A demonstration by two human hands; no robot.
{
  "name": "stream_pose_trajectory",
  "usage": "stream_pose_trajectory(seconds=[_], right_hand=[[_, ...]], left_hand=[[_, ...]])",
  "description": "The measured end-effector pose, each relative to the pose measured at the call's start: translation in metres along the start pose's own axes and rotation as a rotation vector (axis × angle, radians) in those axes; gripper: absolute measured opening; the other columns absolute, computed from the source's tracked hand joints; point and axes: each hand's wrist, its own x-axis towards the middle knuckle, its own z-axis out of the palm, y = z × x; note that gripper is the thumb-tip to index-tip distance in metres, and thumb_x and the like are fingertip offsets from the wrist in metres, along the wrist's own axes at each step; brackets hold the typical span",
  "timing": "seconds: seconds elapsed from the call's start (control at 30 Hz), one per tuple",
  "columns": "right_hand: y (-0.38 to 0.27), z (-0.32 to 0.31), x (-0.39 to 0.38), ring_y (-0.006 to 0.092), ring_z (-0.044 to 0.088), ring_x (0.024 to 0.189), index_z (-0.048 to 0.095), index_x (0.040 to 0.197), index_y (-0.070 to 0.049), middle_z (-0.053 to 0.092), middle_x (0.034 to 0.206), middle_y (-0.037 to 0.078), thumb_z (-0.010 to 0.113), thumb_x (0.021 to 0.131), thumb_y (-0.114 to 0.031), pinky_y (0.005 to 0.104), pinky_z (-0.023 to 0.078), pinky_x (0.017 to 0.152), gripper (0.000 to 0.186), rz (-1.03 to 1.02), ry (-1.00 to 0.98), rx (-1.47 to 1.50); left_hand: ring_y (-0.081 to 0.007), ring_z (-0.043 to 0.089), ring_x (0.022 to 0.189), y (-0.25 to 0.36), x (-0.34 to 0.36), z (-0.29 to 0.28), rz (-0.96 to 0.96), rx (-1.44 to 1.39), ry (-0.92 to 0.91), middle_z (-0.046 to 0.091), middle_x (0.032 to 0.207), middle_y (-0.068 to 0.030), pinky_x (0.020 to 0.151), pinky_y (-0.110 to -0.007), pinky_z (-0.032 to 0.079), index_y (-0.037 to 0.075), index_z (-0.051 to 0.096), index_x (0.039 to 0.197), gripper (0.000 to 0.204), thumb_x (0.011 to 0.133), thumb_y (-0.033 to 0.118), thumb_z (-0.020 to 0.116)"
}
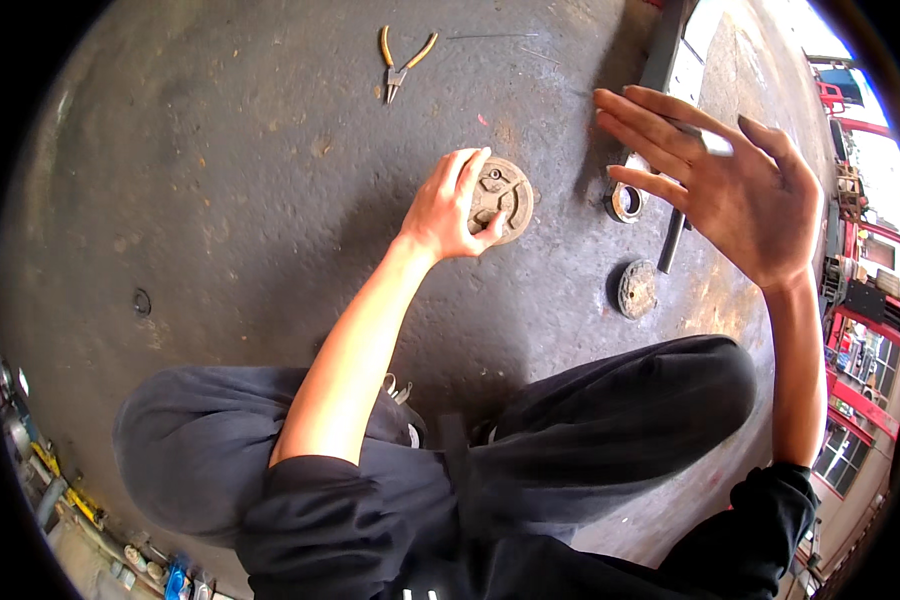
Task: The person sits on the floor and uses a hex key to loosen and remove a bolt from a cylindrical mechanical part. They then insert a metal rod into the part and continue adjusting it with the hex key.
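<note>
My left hand (pixel 450 210) is closed around the rim of a round grey-brown metal plate (pixel 513 200) with raised ribs and small holes, on the dark floor. My right hand (pixel 725 190) is raised at the right, palm showing and fingers stretched out. A short silvery piece (pixel 712 143) shows between its fingers; whether it is held or lies behind is unclear. Below those fingers are a metal ring (pixel 627 203), a dark rod (pixel 672 243) partly hidden by the hand, and a smaller toothed-looking disc (pixel 637 289).
Pliers with yellow handles (pixel 395 68) lie at the far side, beside a thin wire (pixel 492 36). A small dark ring (pixel 142 302) is on the floor at left. A long metal beam (pixel 667 60) stands at far right. My folded legs (pixel 610 420) border the near side.
</note>
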Motion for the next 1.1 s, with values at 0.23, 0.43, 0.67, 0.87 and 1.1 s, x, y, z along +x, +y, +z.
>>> stream_pose_trajectory(seconds=[0.23, 0.43, 0.67, 0.87, 1.1], right_hand=[[0.044, -0.029, -0.009, 0.0238, 0.071, 0.084, 0.061, 0.11, -0.002, 0.071, 0.08, 0.014, 0.048, 0.104, -0.026, 0.0353, 0.054, 0.075, 0.028, 0.148, 0.354, -1.096], [0.112, -0.054, 0.015, 0.0297, 0.06, 0.076, 0.061, 0.101, -0.009, 0.056, 0.07, 0.01, 0.059, 0.096, -0.018, 0.0431, 0.046, 0.071, 0.011, -0.196, 0.223, -1.85], [0.157, -0.096, 0.035, 0.0319, 0.06, 0.073, 0.056, 0.109, -0.001, 0.059, 0.078, 0.017, 0.049, 0.103, -0.014, 0.0402, 0.048, 0.071, 0.016, -0.176, 0.288, -1.137], [0.151, -0.081, 0.062, 0.0276, 0.064, 0.062, 0.05, 0.121, -0.001, 0.062, 0.07, 0.024, 0.051, 0.104, -0.024, 0.0391, 0.047, 0.062, 0.029, 0.076, 0.361, -1.105], [0.137, -0.088, 0.083, 0.0442, 0.062, 0.08, 0.057, 0.109, -0.002, 0.063, 0.084, 0.022, 0.055, 0.1, -0.016, 0.0486, 0.049, 0.069, 0.017, -0.241, -0.19, -1.376]], left_hand=[[-0.0362, 0.056, 0.117, -0.006, 0.017, -0.005, 0.137, 0.012, -0.122, 0.052, 0.126, -0.0184, 0.099, -0.045, 0.051, -0.002, 0.047, 0.136, 0.071, 0.075, 0.026, 0.07], [-0.039, 0.056, 0.118, -0.009, 0.018, -0.014, 0.153, -0.019, -0.192, 0.052, 0.13, -0.0197, 0.099, -0.045, 0.051, 0.002, 0.045, 0.14, 0.072, 0.074, 0.021, 0.067], [-0.0374, 0.057, 0.117, -0.006, 0.02, -0.009, 0.137, 0.004, -0.194, 0.052, 0.131, -0.0189, 0.099, -0.045, 0.051, 0.001, 0.047, 0.139, 0.072, 0.072, 0.021, 0.066], [-0.0359, 0.048, 0.126, 0.008, 0.016, -0.017, 0.035, 0.189, -0.108, 0.048, 0.136, -0.0187, 0.105, -0.05, 0.041, 0.001, 0.043, 0.142, 0.085, 0.072, 0.036, 0.076], [-0.0416, 0.044, 0.127, 0.065, -0.013, 0.04, -0.382, 0.261, 0.309, 0.041, 0.139, -0.027, 0.105, -0.055, 0.037, -0.003, 0.028, 0.145, 0.115, 0.063, 0.05, 0.09]])
